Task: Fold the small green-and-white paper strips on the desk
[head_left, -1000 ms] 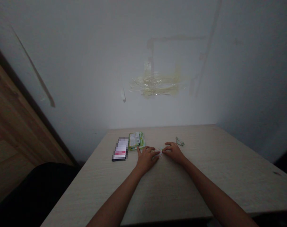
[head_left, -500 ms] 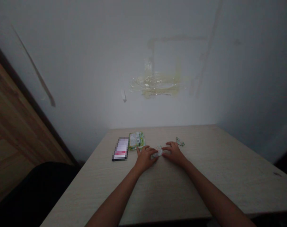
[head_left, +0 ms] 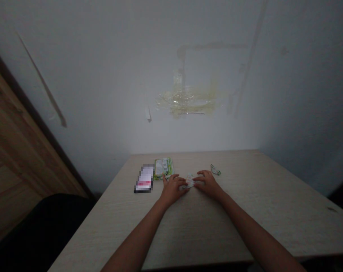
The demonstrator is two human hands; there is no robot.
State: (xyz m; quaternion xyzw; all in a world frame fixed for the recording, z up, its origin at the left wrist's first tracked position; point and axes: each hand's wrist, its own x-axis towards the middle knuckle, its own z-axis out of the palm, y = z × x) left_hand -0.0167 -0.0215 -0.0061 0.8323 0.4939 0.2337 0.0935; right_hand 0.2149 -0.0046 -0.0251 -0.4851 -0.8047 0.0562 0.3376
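A small whitish piece of printed paper [head_left: 189, 181] lies on the table between my hands, with faint green and reddish marks. My left hand [head_left: 174, 190] holds its left edge with thumb and fingers, while one finger sticks out toward the green packet. My right hand [head_left: 209, 185] has its thumb and fingertips on the paper's right edge, the fingers a little apart. Both palms face down, and my fingers cover parts of the paper's edges. Just beyond my right hand rests a small green-and-white folded strip [head_left: 216, 170].
A green-and-white flat packet [head_left: 163, 168] lies past my left hand. Left of it is a phone [head_left: 144, 179] with a blurred screen. The pale wooden table [head_left: 199, 234] meets a wall [head_left: 109, 94] bearing peeling tape. A dark chair back [head_left: 55, 219] stands at the left.
Both hands stay almost in place on the paper, with only slight finger shifts. A little more of the paper shows between them. The other things on the table have not moved.
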